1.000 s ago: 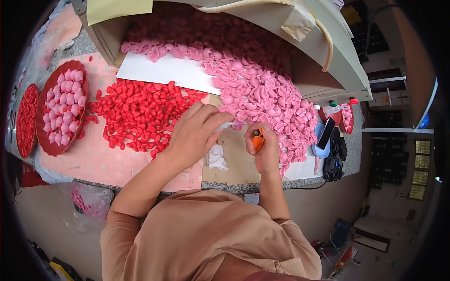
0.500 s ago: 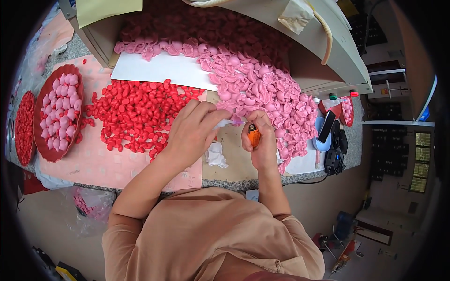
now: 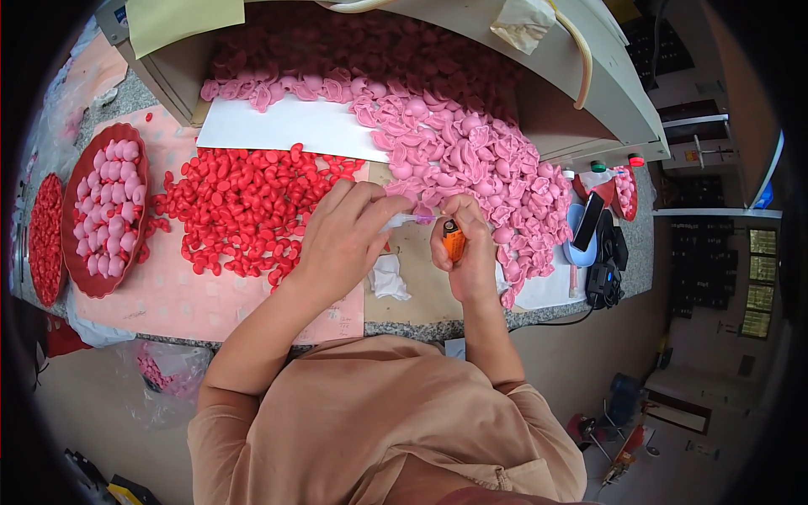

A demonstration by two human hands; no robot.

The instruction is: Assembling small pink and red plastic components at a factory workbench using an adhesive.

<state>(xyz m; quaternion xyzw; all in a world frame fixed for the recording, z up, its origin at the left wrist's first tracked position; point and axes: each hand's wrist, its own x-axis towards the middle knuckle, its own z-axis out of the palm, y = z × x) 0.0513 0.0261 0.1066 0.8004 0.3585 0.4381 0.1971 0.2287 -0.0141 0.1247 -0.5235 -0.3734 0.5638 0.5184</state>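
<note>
Right hand [image 3: 473, 257], drawn nearer the left since earlier, gripping orange cylinder [image 3: 454, 241]; left hand [image 3: 343, 231] pinching pale tube [image 3: 396, 221], its long axis pointing rightward, toward right fingertips.

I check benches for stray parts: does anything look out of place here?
One small red piece lies alone beyond the red plate, apart from the red heap, so it looks strayed. A crumpled white wad near the bench's front edge might be litter.
</note>
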